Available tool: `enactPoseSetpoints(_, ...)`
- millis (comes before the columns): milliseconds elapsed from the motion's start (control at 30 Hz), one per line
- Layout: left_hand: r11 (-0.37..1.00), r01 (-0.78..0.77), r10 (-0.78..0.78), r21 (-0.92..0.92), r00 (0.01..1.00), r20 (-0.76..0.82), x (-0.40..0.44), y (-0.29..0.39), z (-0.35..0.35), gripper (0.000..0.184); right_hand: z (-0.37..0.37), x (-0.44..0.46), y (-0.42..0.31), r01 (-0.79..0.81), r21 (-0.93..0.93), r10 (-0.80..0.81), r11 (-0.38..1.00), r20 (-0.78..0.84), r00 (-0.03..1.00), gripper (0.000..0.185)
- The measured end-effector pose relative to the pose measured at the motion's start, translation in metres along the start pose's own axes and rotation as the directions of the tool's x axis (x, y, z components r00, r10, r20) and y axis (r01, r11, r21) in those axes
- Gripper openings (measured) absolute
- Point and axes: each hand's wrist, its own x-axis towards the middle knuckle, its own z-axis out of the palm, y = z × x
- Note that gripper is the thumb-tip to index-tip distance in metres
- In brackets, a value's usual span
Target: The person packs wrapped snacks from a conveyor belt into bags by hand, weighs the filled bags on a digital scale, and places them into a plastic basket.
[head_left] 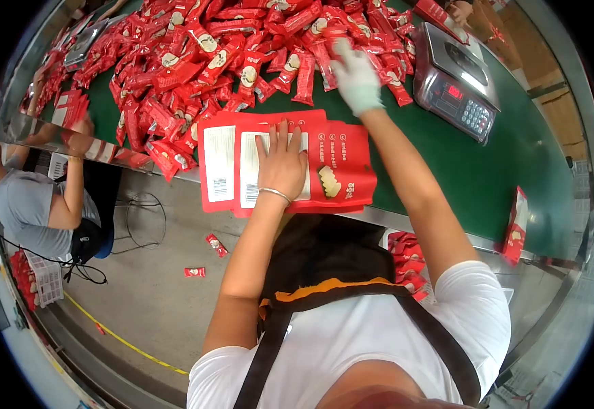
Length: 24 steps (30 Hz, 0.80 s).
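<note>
My left hand (284, 165), with a bracelet at its wrist, lies flat with fingers spread on a small stack of red printed pouches (341, 160). The pouches carry white label panels with barcodes and overhang the table's near edge. My right hand (355, 80) wears a white glove and reaches to the near right of a large heap of small red snack packets (242, 51). Motion smears its fingers, so I cannot make out whether they hold a packet.
A digital scale (455, 82) stands right of the heap on the green table (440, 170). A red pouch (516, 228) sits at the right edge. A co-worker (45, 211) sits at left; another person's hand (459, 11) shows beyond the scale. Packets (195, 272) lie on the floor.
</note>
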Motion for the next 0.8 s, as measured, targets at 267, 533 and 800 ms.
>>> enactPoseSetpoints(267,0.998,0.016,-0.02,-0.057,0.997,-0.068,0.002,-0.003,0.005,0.052,0.012,-0.013,0.037,-0.038,-0.009,0.039,0.999,0.19,0.981,0.074)
enactPoseSetpoints(533,0.994,0.013,-0.023,-0.113,0.996,-0.09,0.0,-0.004,0.008,0.055,-0.153,-0.221,0.081,-0.345,0.259,0.234,0.902,0.377,0.896,0.067)
enactPoseSetpoints(800,0.99,-0.023,0.006,-0.142,0.993,-0.117,-0.002,-0.002,0.002,0.057,-0.123,-0.188,0.043,-0.758,0.546,0.051,0.358,0.799,0.599,0.064)
